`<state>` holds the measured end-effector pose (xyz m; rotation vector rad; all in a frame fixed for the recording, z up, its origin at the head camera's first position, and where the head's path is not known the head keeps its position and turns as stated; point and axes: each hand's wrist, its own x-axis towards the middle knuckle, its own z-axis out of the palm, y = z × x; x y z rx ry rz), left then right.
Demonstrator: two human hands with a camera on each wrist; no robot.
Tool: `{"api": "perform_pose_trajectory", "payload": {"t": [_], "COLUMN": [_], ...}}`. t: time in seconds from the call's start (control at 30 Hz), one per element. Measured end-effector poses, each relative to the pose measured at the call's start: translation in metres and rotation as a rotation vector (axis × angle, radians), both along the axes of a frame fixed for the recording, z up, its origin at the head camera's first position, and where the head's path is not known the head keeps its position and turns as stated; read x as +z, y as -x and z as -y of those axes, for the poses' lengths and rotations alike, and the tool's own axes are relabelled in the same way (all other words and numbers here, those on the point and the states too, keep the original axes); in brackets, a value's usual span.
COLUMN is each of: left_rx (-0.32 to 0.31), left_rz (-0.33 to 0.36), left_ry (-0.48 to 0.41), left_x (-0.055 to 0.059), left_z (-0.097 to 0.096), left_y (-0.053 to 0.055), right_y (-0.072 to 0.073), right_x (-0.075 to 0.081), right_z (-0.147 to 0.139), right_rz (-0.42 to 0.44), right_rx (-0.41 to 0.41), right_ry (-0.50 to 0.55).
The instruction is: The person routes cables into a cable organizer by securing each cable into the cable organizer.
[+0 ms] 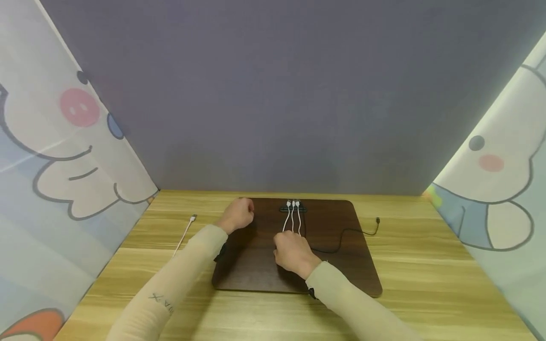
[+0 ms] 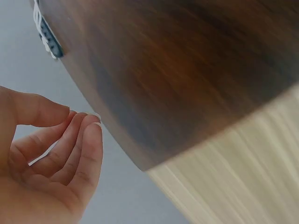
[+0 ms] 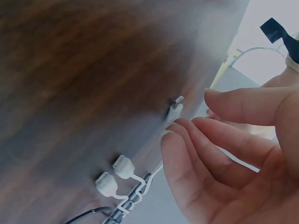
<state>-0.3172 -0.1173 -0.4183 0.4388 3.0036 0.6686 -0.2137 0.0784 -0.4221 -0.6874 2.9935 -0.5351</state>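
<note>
My left hand (image 1: pixel 239 214) is above the left side of the dark brown board (image 1: pixel 264 274). In the left wrist view its fingers (image 2: pixel 91 144) curl loosely toward the thumb, holding nothing visible. Over the board's middle, my right hand (image 1: pixel 295 253) has thumb and fingers apart. A white cable connector (image 3: pixel 175 112) with a small tip lies just beyond its fingertips. Two more white connectors (image 3: pixel 106 184) rest on the board close by. Three white cables (image 1: pixel 292 220) run from a dark cable holder (image 1: pixel 282 209) at the board's far edge toward the right hand, which hides their near ends.
A separate white cable (image 1: pixel 184 234) lies on the wood-grain table (image 1: pixel 409 265) left of the board. A black cable (image 1: pixel 341 237) winds across the board's right side and off it, ending in a plug (image 1: pixel 377 220). Behind stands a grey wall (image 1: pixel 273 104), with cartoon-printed sheets (image 1: pixel 64 166) at both sides.
</note>
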Motion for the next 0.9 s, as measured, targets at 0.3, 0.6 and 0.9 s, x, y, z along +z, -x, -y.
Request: {"api": "perform_pose_trajectory", "payload": {"t": [0.3,0.6,0.9], "left_rx": [0.052,0.143,0.24], "left_rz": [-0.01,0.009,0.013], "left_ry": [0.085,0.122,0.14], "left_x": [-0.003,-0.005,-0.007], "left_z": [0.037,0.079,0.107], "left_y": [0.002,0.004,0.002], "right_y": [0.0,0.0,-0.002], "right_x": [0.004,0.01,0.013], "right_z": [0.007,0.019,0.036], "right_rz": [-0.017,-0.013,0.032], "right_rx": [0.039,0.095,0.16], "right_ry": [0.048,0.107,0.202]}}
